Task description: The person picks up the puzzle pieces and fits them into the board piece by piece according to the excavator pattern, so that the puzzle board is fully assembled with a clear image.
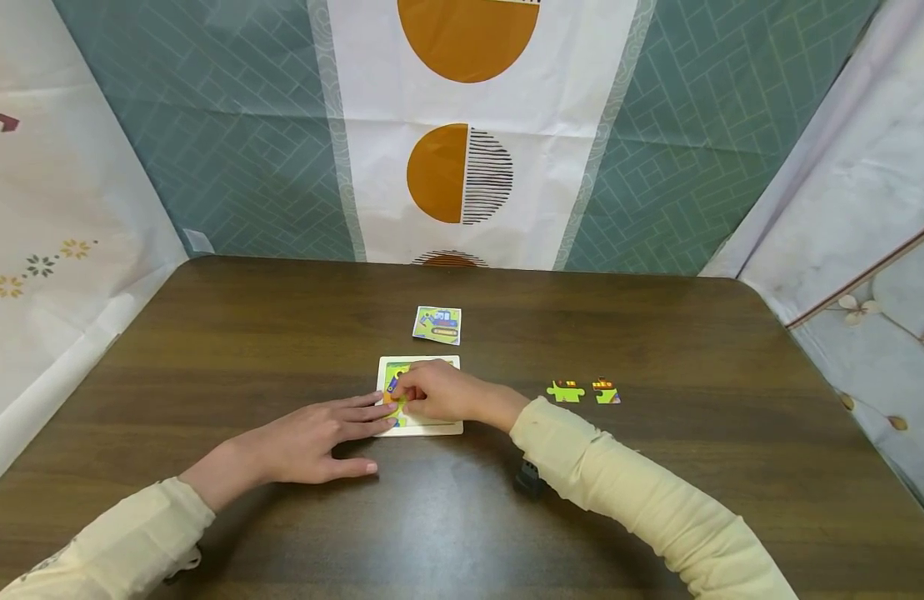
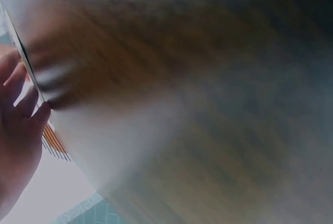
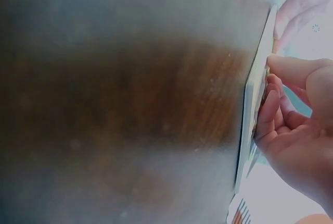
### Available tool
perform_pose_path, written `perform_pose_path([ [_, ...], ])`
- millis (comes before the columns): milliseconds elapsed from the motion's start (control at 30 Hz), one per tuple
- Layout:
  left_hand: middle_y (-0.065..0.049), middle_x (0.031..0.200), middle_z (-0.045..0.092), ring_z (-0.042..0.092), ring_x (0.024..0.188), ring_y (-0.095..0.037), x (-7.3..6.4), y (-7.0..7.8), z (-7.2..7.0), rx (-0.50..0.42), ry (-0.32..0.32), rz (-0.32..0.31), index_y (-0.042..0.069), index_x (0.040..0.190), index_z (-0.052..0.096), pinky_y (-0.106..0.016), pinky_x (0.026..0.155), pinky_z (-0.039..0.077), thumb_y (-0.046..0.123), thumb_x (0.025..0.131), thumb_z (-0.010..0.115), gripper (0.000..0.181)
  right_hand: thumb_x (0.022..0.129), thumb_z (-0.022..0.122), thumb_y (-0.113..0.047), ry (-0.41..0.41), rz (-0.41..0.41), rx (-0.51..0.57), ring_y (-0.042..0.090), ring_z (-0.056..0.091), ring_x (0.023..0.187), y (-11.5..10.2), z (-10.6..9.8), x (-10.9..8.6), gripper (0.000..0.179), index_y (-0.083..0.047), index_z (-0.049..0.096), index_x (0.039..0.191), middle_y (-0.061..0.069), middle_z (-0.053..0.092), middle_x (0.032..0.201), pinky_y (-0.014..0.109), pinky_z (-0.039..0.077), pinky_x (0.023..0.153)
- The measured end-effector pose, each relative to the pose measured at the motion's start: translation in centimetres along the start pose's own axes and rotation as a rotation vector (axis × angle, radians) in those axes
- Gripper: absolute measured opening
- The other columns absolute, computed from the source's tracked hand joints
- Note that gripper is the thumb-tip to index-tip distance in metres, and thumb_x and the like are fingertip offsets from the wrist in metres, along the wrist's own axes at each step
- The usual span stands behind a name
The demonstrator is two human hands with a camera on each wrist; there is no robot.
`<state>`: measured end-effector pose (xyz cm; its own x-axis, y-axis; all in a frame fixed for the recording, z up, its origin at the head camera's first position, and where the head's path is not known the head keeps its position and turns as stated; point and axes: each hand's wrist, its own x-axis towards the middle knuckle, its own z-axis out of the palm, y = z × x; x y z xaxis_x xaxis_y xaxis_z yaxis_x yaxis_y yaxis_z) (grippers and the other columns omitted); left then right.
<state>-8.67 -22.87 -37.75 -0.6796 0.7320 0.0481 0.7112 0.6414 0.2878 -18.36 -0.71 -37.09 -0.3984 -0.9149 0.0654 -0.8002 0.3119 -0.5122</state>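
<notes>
A white-framed jigsaw tray [image 1: 424, 431] lies on the table, with green and orange puzzle pieces [image 1: 397, 372] in its left part. My left hand [image 1: 319, 437] is spread flat, its straight fingertips resting on the tray's left edge and the thumb out on the table. Over the tray is my right hand [image 1: 442, 392], thumb and curled fingers pinching a puzzle piece [image 1: 400, 410] low against the board; the hand hides much of the tray's middle. In the right wrist view the tray [image 3: 250, 104] shows edge-on, with the right fingertips down at its surface.
A picture card with a blue excavator [image 1: 437, 323] lies just behind the tray. Two loose puzzle pieces, one mostly green [image 1: 565, 392] and one with a purple corner [image 1: 606, 392], lie to the right on the brown wooden table [image 1: 282, 325]. Patterned cloth hangs behind.
</notes>
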Motion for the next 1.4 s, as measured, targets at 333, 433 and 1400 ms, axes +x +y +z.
perform_pose_path([
  [333, -0.007, 0.145, 0.046, 0.037, 0.136, -0.029, -0.1, 0.0, 0.2, 0.026, 0.004, 0.016, 0.007, 0.137, 0.056, -0.047, 0.102, 0.040, 0.049, 0.096, 0.054, 0.059, 0.085, 0.071, -0.001, -0.088, 0.074, 0.041, 0.010, 0.054, 0.075, -0.3, -0.9, -0.3, 0.026, -0.001, 0.070, 0.111, 0.001, 0.060, 0.082, 0.018, 0.044, 0.071],
  [433, -0.007, 0.145, 0.046, 0.037, 0.136, -0.029, -0.1, 0.1, 0.2, 0.028, 0.008, 0.021, 0.007, 0.137, 0.056, -0.047, 0.103, 0.039, 0.048, 0.096, 0.055, 0.058, 0.084, 0.071, -0.002, -0.089, 0.092, 0.050, 0.010, 0.057, 0.078, -0.2, -1.4, -0.7, 0.027, -0.001, 0.070, 0.112, 0.001, 0.063, 0.086, 0.018, 0.045, 0.074],
  [1400, -0.005, 0.148, 0.044, 0.037, 0.137, -0.028, 0.0, 0.0, 0.4, 0.016, 0.008, 0.001, 0.008, 0.138, 0.055, -0.047, 0.102, 0.041, 0.059, 0.089, 0.058, 0.071, 0.092, 0.068, -0.016, 0.141, 0.358, 0.118, 0.019, 0.062, 0.097, 3.2, -6.5, -8.5, 0.032, -0.002, 0.066, 0.121, 0.006, 0.067, 0.110, 0.033, 0.052, 0.084],
])
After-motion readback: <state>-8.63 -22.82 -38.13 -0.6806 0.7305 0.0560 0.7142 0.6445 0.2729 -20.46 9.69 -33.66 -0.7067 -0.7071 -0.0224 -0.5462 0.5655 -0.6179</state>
